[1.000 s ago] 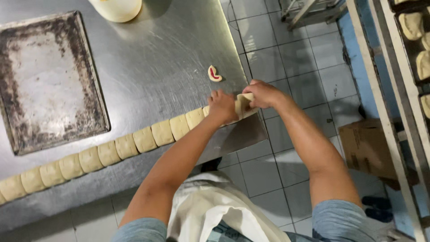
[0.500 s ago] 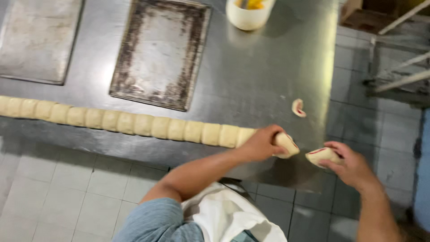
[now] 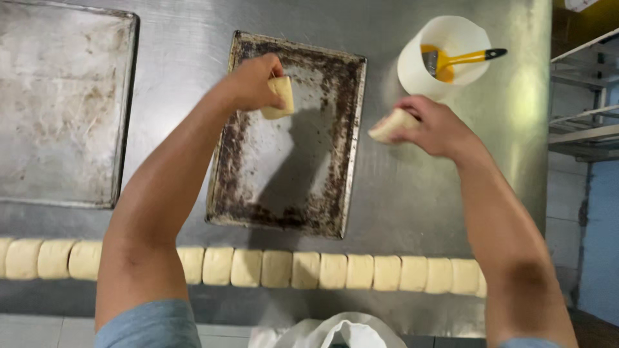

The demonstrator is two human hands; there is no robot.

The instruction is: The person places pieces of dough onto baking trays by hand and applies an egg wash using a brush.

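Note:
My left hand (image 3: 251, 84) holds a pale piece of dough (image 3: 280, 98) over the far part of a dark, crusted baking tray (image 3: 351, 148). My right hand (image 3: 435, 125) holds a second piece of dough (image 3: 390, 125) just past the tray's right rim. A long row of cut dough pieces (image 3: 335, 270) lies along the near edge of the steel table (image 3: 412, 200), partly hidden behind my left arm.
A second worn baking tray (image 3: 61, 103) lies at the left. A white tub (image 3: 412, 64) with a yellow-handled brush (image 3: 461, 59) in yellow liquid stands at the far right. Metal rack rails (image 3: 583, 125) and a tiled floor show beyond the table's right edge.
Both hands have lifted from the right end of the dough row, each with a piece, and moved up over and beside the dark tray. The camera view has shifted.

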